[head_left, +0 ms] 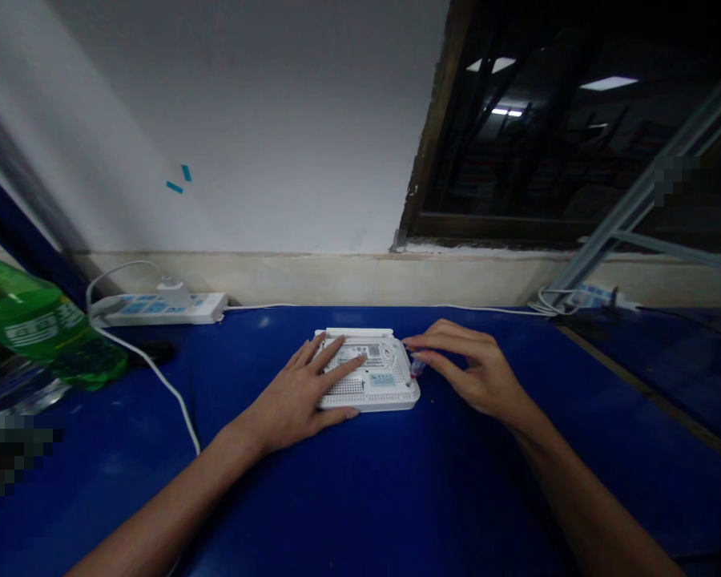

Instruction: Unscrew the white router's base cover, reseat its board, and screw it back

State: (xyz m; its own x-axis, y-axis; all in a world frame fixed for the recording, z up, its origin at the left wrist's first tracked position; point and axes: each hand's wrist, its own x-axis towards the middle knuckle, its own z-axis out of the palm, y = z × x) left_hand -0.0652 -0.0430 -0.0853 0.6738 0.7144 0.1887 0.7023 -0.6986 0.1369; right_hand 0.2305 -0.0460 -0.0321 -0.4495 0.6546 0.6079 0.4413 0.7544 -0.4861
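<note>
A white router [390, 393] lies on the blue tabletop with its vented, labelled underside facing up. My left hand [300, 393] rests on its left part, fingers spread flat over the vents and label, thumb along the near edge. At the router's right side, my right hand [474, 365] pinches a small screwdriver [419, 367] with a see-through bluish handle and a bit of red low down. The tool leans over the near right corner, by a screw hole; whether its tip sits in the hole is too small to tell.
A white power strip [210, 308] with a plugged-in charger stands against the wall at the left; its white cable [168, 385] curves toward me. A large green bottle [42, 320] stands at far left. Another power strip [594, 296] and a metal post [613, 224] are at right.
</note>
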